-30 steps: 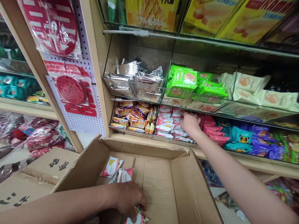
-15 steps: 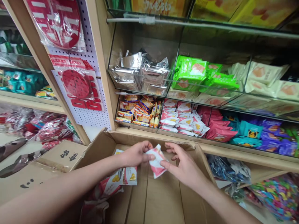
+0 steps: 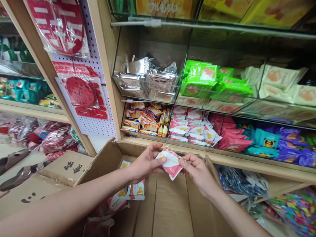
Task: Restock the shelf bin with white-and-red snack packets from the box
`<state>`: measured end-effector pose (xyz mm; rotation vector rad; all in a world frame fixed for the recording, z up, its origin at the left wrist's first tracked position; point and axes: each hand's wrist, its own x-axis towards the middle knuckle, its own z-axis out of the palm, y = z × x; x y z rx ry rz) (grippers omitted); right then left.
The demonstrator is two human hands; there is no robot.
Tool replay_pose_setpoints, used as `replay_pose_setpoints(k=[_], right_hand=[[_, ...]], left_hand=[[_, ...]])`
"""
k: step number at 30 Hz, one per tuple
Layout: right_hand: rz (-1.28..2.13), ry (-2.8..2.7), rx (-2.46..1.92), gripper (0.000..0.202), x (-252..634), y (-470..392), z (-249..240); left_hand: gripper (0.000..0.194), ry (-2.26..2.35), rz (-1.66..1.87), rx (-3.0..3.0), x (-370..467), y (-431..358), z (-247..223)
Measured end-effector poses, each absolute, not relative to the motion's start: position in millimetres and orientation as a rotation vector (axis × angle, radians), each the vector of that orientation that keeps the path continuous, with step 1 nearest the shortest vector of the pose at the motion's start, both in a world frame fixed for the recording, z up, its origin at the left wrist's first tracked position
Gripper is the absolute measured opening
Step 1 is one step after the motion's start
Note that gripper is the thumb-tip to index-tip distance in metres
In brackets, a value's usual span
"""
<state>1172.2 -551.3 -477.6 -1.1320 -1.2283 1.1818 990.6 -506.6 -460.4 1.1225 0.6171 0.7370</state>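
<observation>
A small pink-and-white snack packet [image 3: 170, 163] is held tilted above the open cardboard box [image 3: 170, 210]. My left hand [image 3: 148, 163] pinches its left side, thumb on the front. At its right edge, the thumb and fingers of my right hand [image 3: 196, 169] are closed on the same packet. Below my left forearm, several like packets [image 3: 137, 191] lie in the left part of the box, partly hidden by the arm. Just beyond the box, a shelf bin holds a pile of matching pink-and-white packets [image 3: 195, 126].
Left of that pile lie orange-wrapped snacks [image 3: 146, 120]; right of it are red packets [image 3: 233, 140], teal packets [image 3: 265, 140] and purple packets [image 3: 287, 148]. Silver packets [image 3: 148, 79] and green packets [image 3: 199, 77] fill the tier above. A wooden shelf edge [image 3: 247, 161] borders the box.
The packet has been raised slightly and turned. My right hand's fingers, spread apart before, have closed on its right edge; my left hand keeps its hold.
</observation>
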Motion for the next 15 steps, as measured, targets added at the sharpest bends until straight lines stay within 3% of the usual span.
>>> replay_pose_setpoints(k=[3,7,10,15], right_hand=[[1.206,-1.306,-1.133,0.024,1171.8,-551.0,-479.8],[1.313,-1.475,-1.094,0.047,1169.3,-553.6,-480.4],[1.212,-1.616,-1.220,0.033,1175.9,-556.0,-469.5],[0.924,-1.083,-1.130,0.037,1213.5,-533.8,-426.5]], left_hand=[[0.054,0.648,0.662,1.327,989.8,-509.4,-464.8],[0.057,0.686,0.467,1.677,986.3,-512.0,-466.8],[0.054,0.605,0.462,1.697,983.8,-511.3,-459.7],[0.036,0.737,0.591,1.659,977.8,-497.2,-448.2]])
